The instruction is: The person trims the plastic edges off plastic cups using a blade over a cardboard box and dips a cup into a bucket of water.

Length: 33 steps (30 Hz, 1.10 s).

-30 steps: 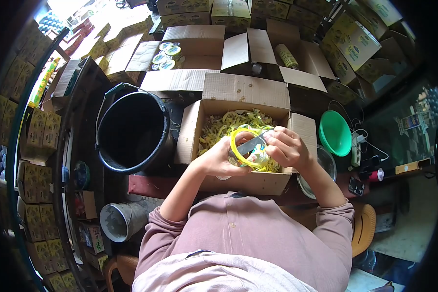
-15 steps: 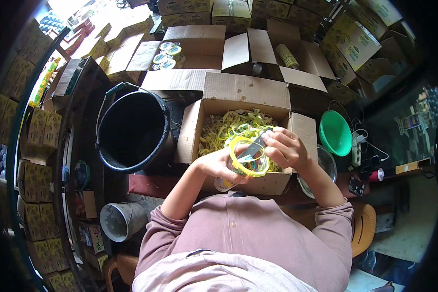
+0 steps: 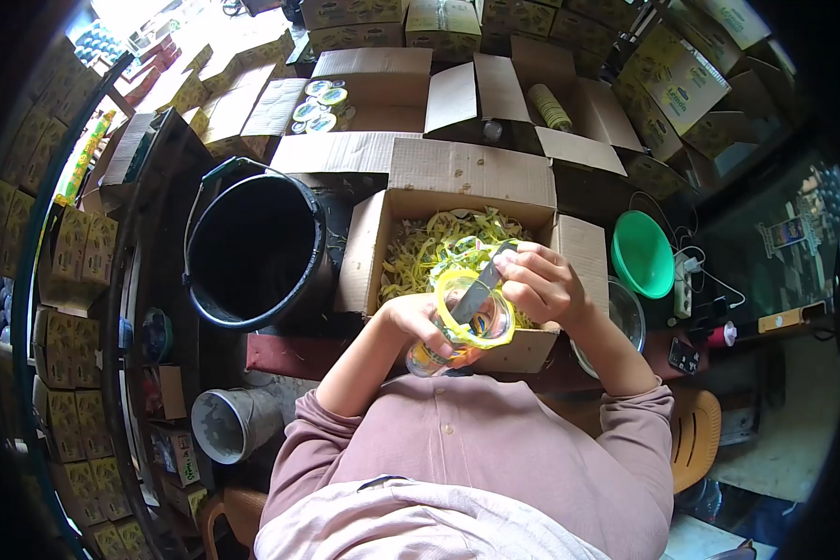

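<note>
My left hand (image 3: 418,319) grips a clear plastic cup (image 3: 429,360) with a printed label and a yellow wrap around its rim. The cup leans, its mouth facing up and to the right. In my right hand (image 3: 543,282), a flat grey blade (image 3: 476,297) is pinched, its lower end at the cup's mouth. Loose yellow-green film hangs by my right fingers and the rim. Just beyond both hands, an open cardboard box (image 3: 471,173) holds a heap of yellow-green strips (image 3: 418,254).
A black bucket (image 3: 319,238) stands left of the box. On the right are a green bowl (image 3: 642,254) and a power strip (image 3: 683,297). Farther back, one open carton (image 3: 373,61) contains lidded cups (image 3: 322,121), another holds stacked cups (image 3: 553,110). A grey bucket (image 3: 222,427) sits lower left.
The cup has tipped more upright, showing more of its label below my left hand. The blade has turned a little and stays at the cup's mouth. The surroundings are unchanged.
</note>
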Each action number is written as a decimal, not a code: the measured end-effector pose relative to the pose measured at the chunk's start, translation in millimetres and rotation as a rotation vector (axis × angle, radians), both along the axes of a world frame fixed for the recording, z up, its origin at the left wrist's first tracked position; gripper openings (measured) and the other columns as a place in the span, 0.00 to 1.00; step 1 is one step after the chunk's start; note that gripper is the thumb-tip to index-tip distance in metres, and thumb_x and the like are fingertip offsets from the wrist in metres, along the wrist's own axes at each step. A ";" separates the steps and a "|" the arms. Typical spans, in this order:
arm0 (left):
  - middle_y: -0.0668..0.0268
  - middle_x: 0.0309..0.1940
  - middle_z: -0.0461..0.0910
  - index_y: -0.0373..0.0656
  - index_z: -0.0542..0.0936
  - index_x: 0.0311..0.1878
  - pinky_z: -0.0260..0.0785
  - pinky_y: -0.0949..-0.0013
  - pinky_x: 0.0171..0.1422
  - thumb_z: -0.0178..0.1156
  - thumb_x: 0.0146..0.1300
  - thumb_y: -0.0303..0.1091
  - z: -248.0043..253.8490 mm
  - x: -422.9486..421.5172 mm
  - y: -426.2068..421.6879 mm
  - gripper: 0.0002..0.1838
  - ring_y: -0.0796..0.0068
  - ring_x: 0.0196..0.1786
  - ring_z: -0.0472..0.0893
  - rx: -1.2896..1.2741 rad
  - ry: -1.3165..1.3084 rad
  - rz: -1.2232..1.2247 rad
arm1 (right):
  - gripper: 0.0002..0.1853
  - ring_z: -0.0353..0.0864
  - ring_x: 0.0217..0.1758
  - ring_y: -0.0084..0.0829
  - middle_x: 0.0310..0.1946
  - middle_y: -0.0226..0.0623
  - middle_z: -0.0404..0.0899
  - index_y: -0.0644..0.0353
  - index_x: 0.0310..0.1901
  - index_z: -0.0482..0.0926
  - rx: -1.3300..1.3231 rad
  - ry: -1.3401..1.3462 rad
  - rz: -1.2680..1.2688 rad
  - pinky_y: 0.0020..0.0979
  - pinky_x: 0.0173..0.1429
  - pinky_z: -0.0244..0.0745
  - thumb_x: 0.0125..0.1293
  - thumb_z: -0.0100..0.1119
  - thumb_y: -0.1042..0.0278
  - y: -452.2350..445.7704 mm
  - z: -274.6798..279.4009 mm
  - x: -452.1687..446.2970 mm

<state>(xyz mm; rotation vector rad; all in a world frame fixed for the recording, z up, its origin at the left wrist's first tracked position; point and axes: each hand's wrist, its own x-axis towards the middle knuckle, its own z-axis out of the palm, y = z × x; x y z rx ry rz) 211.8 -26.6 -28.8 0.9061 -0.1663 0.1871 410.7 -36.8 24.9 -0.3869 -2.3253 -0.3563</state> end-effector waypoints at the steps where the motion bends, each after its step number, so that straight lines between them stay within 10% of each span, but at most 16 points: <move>1: 0.56 0.30 0.74 0.29 0.65 0.47 0.67 0.73 0.27 0.66 0.39 0.29 2.3 -1.0 0.5 0.30 0.72 0.27 0.75 -0.019 -0.013 -0.003 | 0.08 0.78 0.31 0.34 0.29 0.41 0.77 0.61 0.23 0.66 0.017 0.004 -0.004 0.36 0.38 0.75 0.47 0.57 0.77 0.8 0.7 0.5; 15: 0.58 0.32 0.73 0.33 0.66 0.49 0.67 0.74 0.29 0.66 0.41 0.30 3.2 -5.0 3.2 0.30 0.73 0.28 0.74 -0.118 -0.208 -0.087 | 0.10 0.74 0.31 0.24 0.28 0.26 0.71 0.49 0.36 0.81 0.200 -0.082 -0.176 0.28 0.35 0.73 0.50 0.61 0.71 -6.9 23.1 4.1; 21: 0.62 0.38 0.73 0.35 0.69 0.47 0.71 0.73 0.40 0.68 0.38 0.27 27.8 -16.3 13.2 0.29 0.76 0.37 0.74 0.483 -0.164 0.175 | 0.17 0.73 0.30 0.26 0.23 0.28 0.70 0.52 0.39 0.79 0.192 0.103 -0.457 0.29 0.36 0.71 0.44 0.59 0.80 9.3 21.1 33.0; 24: 0.65 0.42 0.73 0.37 0.71 0.47 0.71 0.73 0.44 0.71 0.36 0.30 43.4 -21.8 15.2 0.30 0.77 0.42 0.73 0.722 -0.166 0.326 | 0.18 0.71 0.28 0.30 0.22 0.30 0.69 0.55 0.39 0.79 -0.038 0.072 -0.643 0.30 0.34 0.70 0.44 0.56 0.83 5.9 11.3 41.6; 29: 0.63 0.43 0.74 0.38 0.71 0.47 0.70 0.71 0.47 0.73 0.35 0.32 57.0 -29.8 16.3 0.32 0.74 0.41 0.74 0.963 -0.125 0.464 | 0.45 0.76 0.32 0.47 0.27 0.48 0.75 0.55 0.65 0.54 -0.745 -0.463 -0.952 0.43 0.39 0.73 0.38 0.48 0.89 -7.3 -16.7 46.3; 33: 0.62 0.42 0.73 0.40 0.73 0.46 0.67 0.68 0.48 0.73 0.32 0.32 62.7 -29.5 19.0 0.32 0.67 0.43 0.73 1.111 0.009 0.640 | 0.34 0.78 0.26 0.42 0.23 0.45 0.78 0.62 0.57 0.66 -0.882 -0.315 -0.891 0.39 0.36 0.73 0.41 0.52 0.86 -12.4 -32.2 68.3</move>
